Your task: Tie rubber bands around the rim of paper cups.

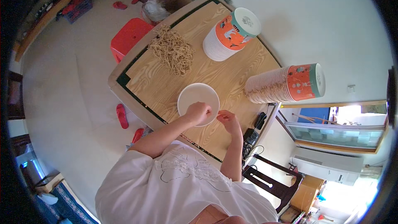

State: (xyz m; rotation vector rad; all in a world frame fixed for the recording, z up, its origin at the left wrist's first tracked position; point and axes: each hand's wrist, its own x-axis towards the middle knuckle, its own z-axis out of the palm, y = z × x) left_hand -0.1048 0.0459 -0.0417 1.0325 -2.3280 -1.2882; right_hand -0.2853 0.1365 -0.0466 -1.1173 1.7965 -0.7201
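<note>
A white round paper tub (192, 94) stands on the wooden table in front of me, its pale inside or base facing up; I cannot tell which. My left hand (199, 113) is curled closed over the tub's near part. Just outside the tub's right rim, my right hand (229, 121) has its fingertips drawn together. Whatever is in either hand is hidden or too small to make out. Beyond the tub lies a tangled heap of tan rubber bands (172, 50). Two tall stacks of upturned paper tubs, a far stack (232, 35) and a right stack (286, 84), show orange printed sides.
The wooden table (145, 87) meets a white wall (298, 20) at its far right. Black adapters and cables (250, 136) lie along its right edge. A red stool (130, 37) and a box with a plastic bag (166, 6) stand beyond; a dark chair (271, 182) is at right.
</note>
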